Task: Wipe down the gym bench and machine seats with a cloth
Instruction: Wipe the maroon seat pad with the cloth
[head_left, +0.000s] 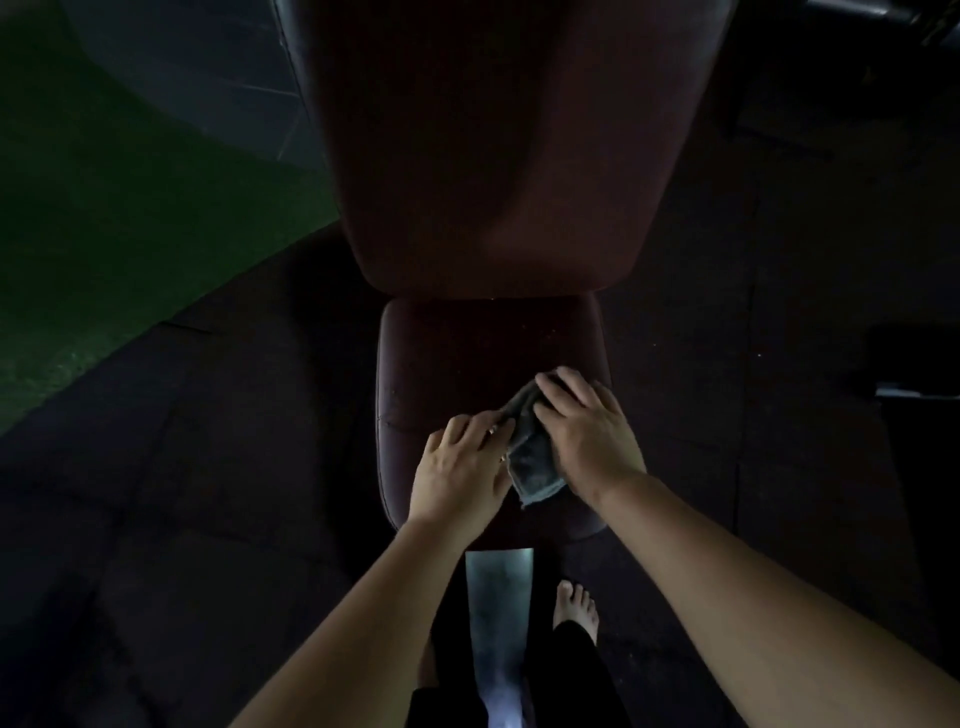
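Both hands lie flat, fingers loose: right hand (587, 436) presses the cloth (530, 460), left hand (462, 467) touches its left edge, on the near half of the maroon seat (457, 353). Far side is the backrest (498, 156), all on a dark rubber floor (208, 467), green turf (104, 208) far left. Cloth's grey and crumpled.

The desk (467, 343) is a dark red padded seat, its far edge just beside a wider back pad (493, 156) of the same colour, and a pale metal beam (498, 587) shows from under its near edge above the dark floor (208, 467). A crumpled grey cloth (530, 452) lies on its near right part, with the left hand (462, 473) resting at the cloth's left edge and the right hand (587, 436) pressing down on top.
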